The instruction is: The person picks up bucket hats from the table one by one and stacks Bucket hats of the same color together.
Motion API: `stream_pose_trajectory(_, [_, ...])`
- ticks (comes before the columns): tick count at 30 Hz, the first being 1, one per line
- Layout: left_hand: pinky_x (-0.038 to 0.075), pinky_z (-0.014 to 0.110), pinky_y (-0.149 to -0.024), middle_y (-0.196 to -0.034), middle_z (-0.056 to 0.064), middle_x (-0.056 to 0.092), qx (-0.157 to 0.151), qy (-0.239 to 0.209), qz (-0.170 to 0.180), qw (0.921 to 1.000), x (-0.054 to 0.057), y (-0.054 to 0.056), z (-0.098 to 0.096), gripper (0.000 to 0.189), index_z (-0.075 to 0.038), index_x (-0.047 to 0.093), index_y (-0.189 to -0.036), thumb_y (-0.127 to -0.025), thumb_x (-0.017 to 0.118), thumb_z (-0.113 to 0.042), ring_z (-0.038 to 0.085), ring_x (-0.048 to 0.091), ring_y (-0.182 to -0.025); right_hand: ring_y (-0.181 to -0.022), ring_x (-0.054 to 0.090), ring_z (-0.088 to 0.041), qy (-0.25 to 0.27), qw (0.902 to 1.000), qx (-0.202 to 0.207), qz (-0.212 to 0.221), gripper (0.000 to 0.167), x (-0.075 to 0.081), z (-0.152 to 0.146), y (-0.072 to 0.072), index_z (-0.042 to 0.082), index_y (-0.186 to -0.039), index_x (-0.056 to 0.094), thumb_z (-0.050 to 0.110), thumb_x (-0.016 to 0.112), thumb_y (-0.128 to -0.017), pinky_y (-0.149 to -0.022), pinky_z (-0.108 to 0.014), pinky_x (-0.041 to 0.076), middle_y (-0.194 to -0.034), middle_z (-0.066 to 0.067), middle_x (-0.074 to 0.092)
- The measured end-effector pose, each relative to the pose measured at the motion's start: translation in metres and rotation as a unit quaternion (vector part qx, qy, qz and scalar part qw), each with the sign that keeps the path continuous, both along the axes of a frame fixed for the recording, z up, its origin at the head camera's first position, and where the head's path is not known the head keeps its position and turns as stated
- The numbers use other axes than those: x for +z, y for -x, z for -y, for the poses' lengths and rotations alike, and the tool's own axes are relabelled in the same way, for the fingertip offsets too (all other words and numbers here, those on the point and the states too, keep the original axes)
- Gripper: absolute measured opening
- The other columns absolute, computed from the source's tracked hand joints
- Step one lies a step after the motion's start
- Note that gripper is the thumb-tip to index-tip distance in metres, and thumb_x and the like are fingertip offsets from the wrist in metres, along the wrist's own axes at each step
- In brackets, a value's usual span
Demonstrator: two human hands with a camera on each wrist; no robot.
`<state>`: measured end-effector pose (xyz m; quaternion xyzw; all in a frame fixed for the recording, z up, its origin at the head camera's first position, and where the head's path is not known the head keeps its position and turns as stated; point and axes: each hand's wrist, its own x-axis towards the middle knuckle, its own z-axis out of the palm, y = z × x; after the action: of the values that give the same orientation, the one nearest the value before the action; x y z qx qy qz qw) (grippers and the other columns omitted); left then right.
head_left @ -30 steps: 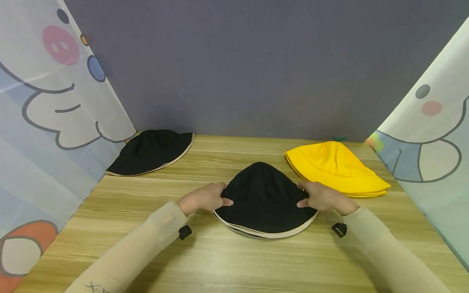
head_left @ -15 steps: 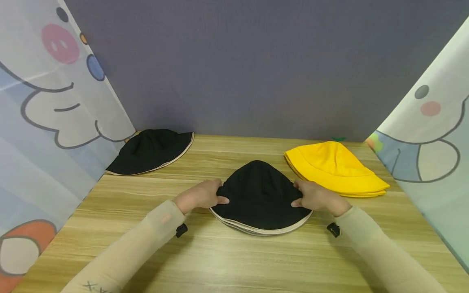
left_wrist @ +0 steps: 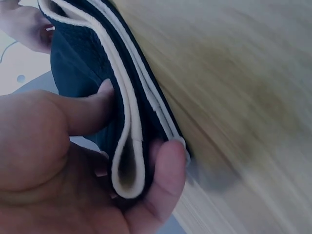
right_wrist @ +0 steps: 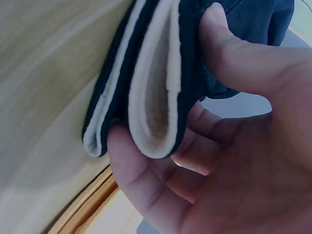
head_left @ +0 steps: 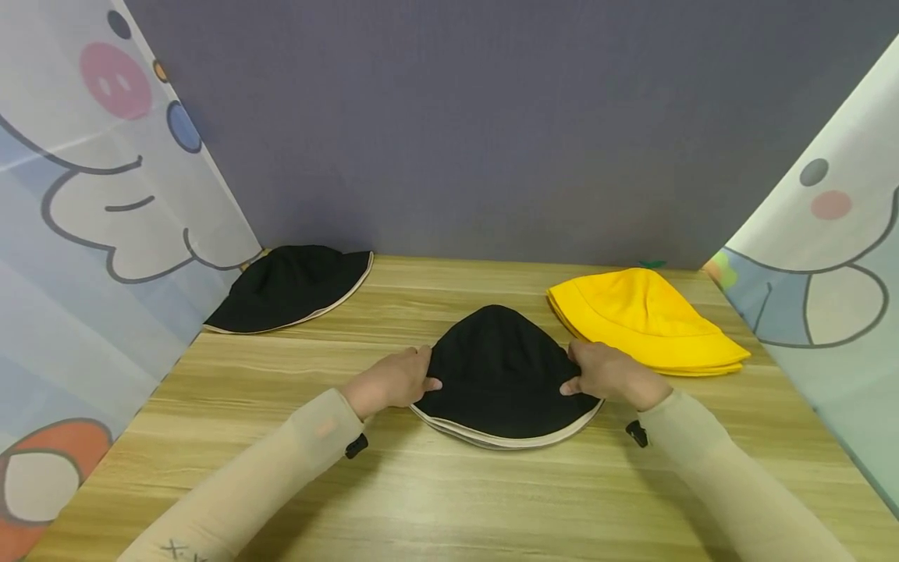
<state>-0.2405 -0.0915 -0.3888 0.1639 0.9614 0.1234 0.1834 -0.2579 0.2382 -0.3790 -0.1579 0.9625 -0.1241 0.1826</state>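
Note:
Mid-table in the head view lies a black bucket hat (head_left: 502,375), folded flat, its cream-edged brim toward me. My left hand (head_left: 393,382) grips its left end, and my right hand (head_left: 609,375) grips the right end. The wrist views show a second folded black hat (left_wrist: 152,95) beneath it, close against the wood. In the left wrist view, my thumb presses the upper hat (left_wrist: 127,109) and a fingertip reaches the lower hat's corner. Seen from the right wrist, fingers curl under the upper brim (right_wrist: 173,97), with one fingertip between it and the lower brim (right_wrist: 103,97).
Another folded black hat (head_left: 291,289) lies at the back left. Yellow hats (head_left: 642,320) are stacked at the back right, close beyond my right hand. A grey panel (head_left: 449,133) closes off the back of the wooden table (head_left: 456,507), with cartoon-printed sheets (head_left: 119,195) along both sides.
Both hands have kept their grip on the black hat. It has shifted slightly away from me and a little left since one second ago. The other hats have stayed put.

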Motion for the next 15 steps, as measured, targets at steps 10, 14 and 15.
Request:
stream_pose_trajectory(10, [0.053, 0.042, -0.077, -0.112, 0.022, 0.061, 0.020, -0.032, -0.027, 0.9989, 0.0005, -0.0050, 0.0017, 0.050, 0.008, 0.053, -0.129, -0.100, 0.067, -0.030, 0.029, 0.062, -0.086, -0.090, 0.061, -0.026, -0.018, 0.9996, 0.010, 0.019, 0.046, -0.0001, 0.0017, 0.0058, -0.004, -0.111, 0.059, 0.029, 0.082, -0.088, -0.083, -0.045, 0.052, -0.099, -0.010, 0.064])
stream_pose_trajectory(14, [0.053, 0.044, -0.081, -0.117, 0.021, 0.062, 0.019, -0.032, -0.035, 0.9987, 0.0028, -0.0048, 0.0040, 0.053, 0.006, 0.053, -0.132, -0.100, 0.067, -0.033, 0.031, 0.063, -0.094, -0.098, 0.063, -0.031, -0.024, 0.9993, 0.016, 0.023, 0.052, 0.0003, 0.0022, 0.0079, -0.007, -0.117, 0.058, 0.029, 0.081, -0.088, -0.088, -0.048, 0.052, -0.106, -0.014, 0.065])
stream_pose_trajectory(15, [0.054, 0.045, -0.083, -0.120, 0.021, 0.062, 0.018, -0.032, -0.038, 0.9986, 0.0040, -0.0041, 0.0052, 0.053, 0.005, 0.052, -0.133, -0.100, 0.067, -0.033, 0.033, 0.064, -0.098, -0.099, 0.063, -0.032, -0.025, 0.9992, 0.018, 0.023, 0.053, 0.0005, 0.0023, 0.0083, -0.008, -0.118, 0.058, 0.029, 0.081, -0.088, -0.089, -0.049, 0.052, -0.107, -0.015, 0.066])
